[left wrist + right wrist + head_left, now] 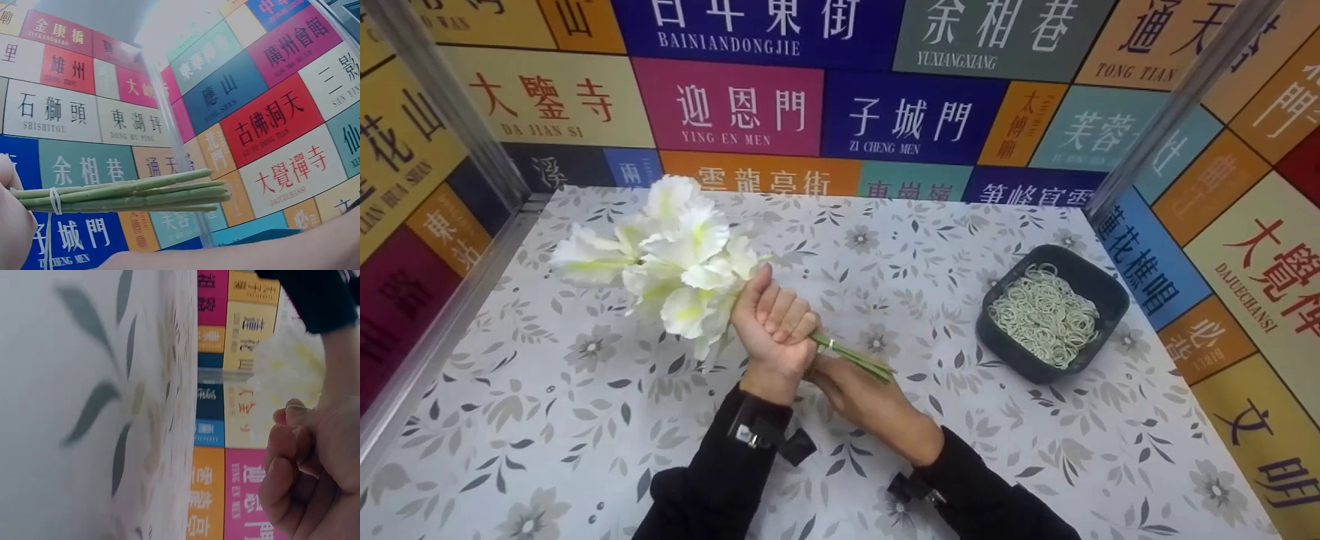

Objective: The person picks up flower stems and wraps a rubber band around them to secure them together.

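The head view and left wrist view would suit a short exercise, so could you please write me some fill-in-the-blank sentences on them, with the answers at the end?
1. The left hand grips a bunch of flowers whose petals are mainly ____.
2. In the left wrist view, a pale band circles the stems, whose colour is ____.
3. The dark container of rubber bands stands on the person's ____ side of the table.

Missing words: white; green; right.

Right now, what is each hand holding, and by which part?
Left hand: the white flowers, by their stems. Right hand: the rubber band, apparently by its stretched lower end.
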Tool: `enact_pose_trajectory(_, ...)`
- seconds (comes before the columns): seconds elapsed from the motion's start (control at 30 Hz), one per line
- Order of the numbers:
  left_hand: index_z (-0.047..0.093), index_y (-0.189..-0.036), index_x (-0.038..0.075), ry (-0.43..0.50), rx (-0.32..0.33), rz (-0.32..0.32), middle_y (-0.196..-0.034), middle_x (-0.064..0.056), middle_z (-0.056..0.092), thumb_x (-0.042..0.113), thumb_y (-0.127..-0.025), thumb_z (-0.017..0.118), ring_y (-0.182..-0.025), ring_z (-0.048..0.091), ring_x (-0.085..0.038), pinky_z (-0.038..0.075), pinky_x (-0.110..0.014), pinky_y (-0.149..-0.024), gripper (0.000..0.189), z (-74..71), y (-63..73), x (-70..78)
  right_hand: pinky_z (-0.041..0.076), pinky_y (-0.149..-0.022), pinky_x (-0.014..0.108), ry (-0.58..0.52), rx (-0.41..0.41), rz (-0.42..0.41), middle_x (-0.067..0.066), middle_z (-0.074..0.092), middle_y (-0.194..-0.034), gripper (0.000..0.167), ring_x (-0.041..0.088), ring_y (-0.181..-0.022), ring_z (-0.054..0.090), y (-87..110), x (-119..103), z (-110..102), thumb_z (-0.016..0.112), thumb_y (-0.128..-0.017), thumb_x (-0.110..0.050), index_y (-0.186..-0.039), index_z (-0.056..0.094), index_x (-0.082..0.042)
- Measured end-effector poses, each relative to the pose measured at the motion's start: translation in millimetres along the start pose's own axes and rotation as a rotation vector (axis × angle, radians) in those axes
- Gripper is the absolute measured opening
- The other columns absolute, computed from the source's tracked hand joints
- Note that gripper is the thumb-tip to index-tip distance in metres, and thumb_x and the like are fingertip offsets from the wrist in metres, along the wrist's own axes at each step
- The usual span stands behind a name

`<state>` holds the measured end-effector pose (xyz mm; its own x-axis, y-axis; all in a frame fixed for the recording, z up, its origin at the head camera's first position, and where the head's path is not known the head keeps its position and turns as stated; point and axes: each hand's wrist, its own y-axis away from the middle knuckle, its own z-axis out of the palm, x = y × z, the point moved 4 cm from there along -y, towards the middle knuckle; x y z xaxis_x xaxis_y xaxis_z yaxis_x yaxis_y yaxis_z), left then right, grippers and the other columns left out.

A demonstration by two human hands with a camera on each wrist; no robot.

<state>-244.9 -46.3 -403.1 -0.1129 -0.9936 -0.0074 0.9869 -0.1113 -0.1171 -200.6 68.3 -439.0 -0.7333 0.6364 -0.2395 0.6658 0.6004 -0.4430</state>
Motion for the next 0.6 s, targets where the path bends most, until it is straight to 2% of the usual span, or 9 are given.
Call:
enact_pose_trajectory(0.07,0.035,-0.047,0.017,0.032,-0.03,0.018,-0.038,0.008,0.027,0.025,-0.106,0.031,-0.037,0.012,-0.005,0.013,-0.019,-0.034,0.06,1.1,-1.5,6.4,0.059,-0.08,0.026,-0.043,-0.043,0.029,0.0,0.076,-0.096,0.021,0.014,-0.088,0.073,-0.6,-6.8,-1.1,0.057,-0.101,-0.03,-0.113,0.068,-0.016)
enact_pose_trajectory(0.2,0.025,-0.049,0.019,0.077,-0.117,0.043,-0.044,0.009,0.016,0.025,-0.106,0.029,-0.038,0.01,-0.005,0.008,-0.019,-0.037,0.057,3.5,-3.1,16.6,0.057,-0.061,0.027,-0.05,-0.043,0.046,-0.002,0.072,-0.074,0.015,0.012,-0.065,0.068,1.5,-19.2,-9.3,0.06,-0.1,-0.03,-0.098,0.069,-0.017)
enact_pose_trajectory(0.3,0.021,-0.052,0.02,0.093,-0.165,0.056,-0.044,0.009,0.016,0.024,-0.105,0.032,-0.037,0.011,-0.005,0.007,-0.018,-0.038,0.054,2.3,-4.7,22.4,0.045,-0.048,0.018,-0.063,-0.017,0.028,-0.005,0.067,-0.065,0.014,0.006,-0.053,0.058,3.2,-27.7,-16.0,0.061,-0.099,-0.027,-0.092,0.067,-0.017)
enact_pose_trajectory(0.43,0.025,-0.05,0.019,0.082,-0.156,0.079,-0.042,0.008,0.019,0.025,-0.104,0.033,-0.037,0.011,-0.005,0.007,-0.018,-0.037,0.055,-1.4,-6.9,25.5,0.032,-0.045,0.008,-0.109,0.042,-0.012,-0.007,0.064,-0.062,0.012,0.0,-0.047,0.046,4.6,-35.0,-23.9,0.063,-0.099,-0.023,-0.091,0.068,-0.015)
enact_pose_trajectory(0.6,0.033,-0.047,0.016,0.041,-0.126,0.093,-0.04,0.007,0.022,0.025,-0.105,0.031,-0.036,0.011,-0.005,0.007,-0.019,-0.037,0.059,-2.9,-7.4,23.7,0.031,-0.045,0.005,-0.167,0.13,-0.059,-0.007,0.062,-0.06,0.01,-0.002,-0.047,0.043,6.1,-37.3,-34.1,0.063,-0.098,-0.017,-0.09,0.067,-0.012)
